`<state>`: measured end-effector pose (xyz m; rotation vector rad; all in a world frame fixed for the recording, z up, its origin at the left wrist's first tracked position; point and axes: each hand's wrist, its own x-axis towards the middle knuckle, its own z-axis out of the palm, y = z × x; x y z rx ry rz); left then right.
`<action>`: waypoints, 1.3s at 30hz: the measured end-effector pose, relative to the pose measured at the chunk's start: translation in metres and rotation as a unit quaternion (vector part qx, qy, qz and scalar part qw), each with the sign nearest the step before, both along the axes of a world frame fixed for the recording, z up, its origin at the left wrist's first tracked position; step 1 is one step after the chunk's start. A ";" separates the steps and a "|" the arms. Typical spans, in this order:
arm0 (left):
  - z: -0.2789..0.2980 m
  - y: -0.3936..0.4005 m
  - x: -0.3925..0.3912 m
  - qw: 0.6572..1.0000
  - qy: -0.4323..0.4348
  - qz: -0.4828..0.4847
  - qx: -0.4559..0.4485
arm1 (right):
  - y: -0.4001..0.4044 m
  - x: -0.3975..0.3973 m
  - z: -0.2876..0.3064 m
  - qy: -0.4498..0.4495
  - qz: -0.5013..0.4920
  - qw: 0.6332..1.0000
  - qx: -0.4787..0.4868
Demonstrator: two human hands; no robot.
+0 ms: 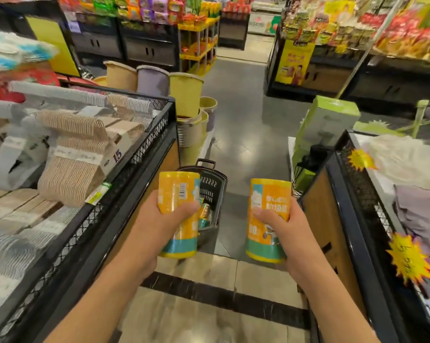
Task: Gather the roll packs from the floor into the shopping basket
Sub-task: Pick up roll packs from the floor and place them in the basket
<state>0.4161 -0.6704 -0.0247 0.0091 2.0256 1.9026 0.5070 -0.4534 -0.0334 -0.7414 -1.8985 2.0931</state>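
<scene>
My left hand [170, 220] grips an upright yellow roll pack [178, 191] with a teal band and a barcode facing me. My right hand [280, 225] holds a second yellow roll pack [269, 198], its orange label turned toward me. Both packs are held up over the aisle floor. The dark shopping basket [212, 188] stands on the floor just beyond and between my hands, partly hidden behind the left pack. Its handle is up and some packs show inside it.
A black mesh bin [144, 147] of bundled hangers flanks me on the left, another mesh bin [352, 189] with fabric on the right. Stacked plastic buckets [184, 95] stand past the left bin, a green box [325, 125] to the right. The aisle floor runs ahead.
</scene>
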 end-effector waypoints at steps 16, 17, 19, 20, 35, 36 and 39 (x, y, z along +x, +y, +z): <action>-0.017 0.158 -0.171 0.997 0.017 0.050 -0.053 | 0.152 -0.181 -0.021 -0.045 0.066 0.997 -0.008; -0.020 0.164 -0.186 0.997 0.015 0.046 -0.055 | 0.158 -0.196 -0.023 -0.048 0.067 0.997 -0.005; -0.030 0.176 -0.218 0.998 0.006 0.039 -0.054 | 0.169 -0.226 -0.026 -0.057 0.073 0.996 0.009; -0.035 0.181 -0.234 0.998 0.001 0.038 -0.049 | 0.174 -0.241 -0.026 -0.061 0.077 0.995 0.017; -0.102 0.178 -0.408 0.965 -0.121 0.234 0.002 | 0.176 -0.503 -0.057 -0.144 0.253 0.950 0.111; -0.108 0.177 -0.414 0.960 -0.125 0.251 0.002 | 0.173 -0.518 -0.063 -0.148 0.271 0.944 0.115; -0.126 0.178 -0.430 0.940 -0.141 0.310 0.001 | 0.169 -0.562 -0.084 -0.159 0.330 0.923 0.119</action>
